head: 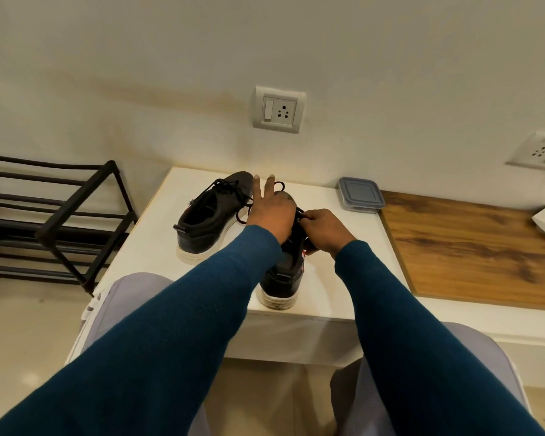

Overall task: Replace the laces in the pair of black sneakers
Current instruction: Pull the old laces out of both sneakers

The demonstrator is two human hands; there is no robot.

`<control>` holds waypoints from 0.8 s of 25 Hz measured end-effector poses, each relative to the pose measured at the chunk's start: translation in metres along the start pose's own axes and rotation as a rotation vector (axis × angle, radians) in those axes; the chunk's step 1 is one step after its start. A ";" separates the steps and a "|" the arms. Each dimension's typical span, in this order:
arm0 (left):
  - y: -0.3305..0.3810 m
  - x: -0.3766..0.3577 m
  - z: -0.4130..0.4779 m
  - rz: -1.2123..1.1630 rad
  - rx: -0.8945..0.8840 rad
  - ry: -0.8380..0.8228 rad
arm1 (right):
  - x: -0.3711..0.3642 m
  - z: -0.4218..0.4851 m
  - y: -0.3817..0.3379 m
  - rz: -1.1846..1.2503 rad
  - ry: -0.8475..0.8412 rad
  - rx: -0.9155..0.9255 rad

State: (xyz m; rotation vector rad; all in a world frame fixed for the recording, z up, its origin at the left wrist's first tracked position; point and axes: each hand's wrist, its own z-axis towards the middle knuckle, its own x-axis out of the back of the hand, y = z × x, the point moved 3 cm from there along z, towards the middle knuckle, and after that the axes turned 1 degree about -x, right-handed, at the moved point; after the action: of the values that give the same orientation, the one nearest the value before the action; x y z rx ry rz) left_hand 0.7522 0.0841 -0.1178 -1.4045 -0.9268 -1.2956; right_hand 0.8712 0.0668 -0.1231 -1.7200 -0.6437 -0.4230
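on table (158, 240), lace (300, 211) seemingly between fingers (311, 217)

Both arms stretched forward, left hand (271, 212) with two fingers (256, 187) straight, right hand (323, 229) pinching a lace (300, 213)

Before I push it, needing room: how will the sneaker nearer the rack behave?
The sneaker would probably slide, not tip: it sits flat on a broad white sole. Its thin lace looks floppy and may trail or snag.
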 end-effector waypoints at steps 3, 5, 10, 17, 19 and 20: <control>-0.014 0.010 -0.003 -0.288 0.103 0.243 | 0.002 -0.001 0.001 0.042 -0.007 -0.008; -0.039 0.025 -0.012 -0.826 0.326 0.552 | 0.003 -0.002 0.002 0.054 -0.017 -0.013; -0.093 0.037 -0.023 -1.122 0.616 0.562 | 0.001 0.000 0.002 0.046 -0.017 -0.010; -0.055 0.005 -0.033 -0.633 0.318 -0.306 | 0.003 0.003 -0.001 0.115 0.087 0.003; -0.057 0.007 -0.031 -0.684 0.318 -0.277 | 0.008 0.005 0.000 0.167 0.229 0.056; -0.060 0.012 -0.027 -0.674 0.309 -0.185 | 0.009 0.008 0.001 0.182 0.279 0.083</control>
State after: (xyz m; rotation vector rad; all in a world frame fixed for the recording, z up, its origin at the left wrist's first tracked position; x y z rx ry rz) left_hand 0.6897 0.0715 -0.0972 -1.0076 -1.7465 -1.4254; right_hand 0.8785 0.0758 -0.1200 -1.5872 -0.2965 -0.4899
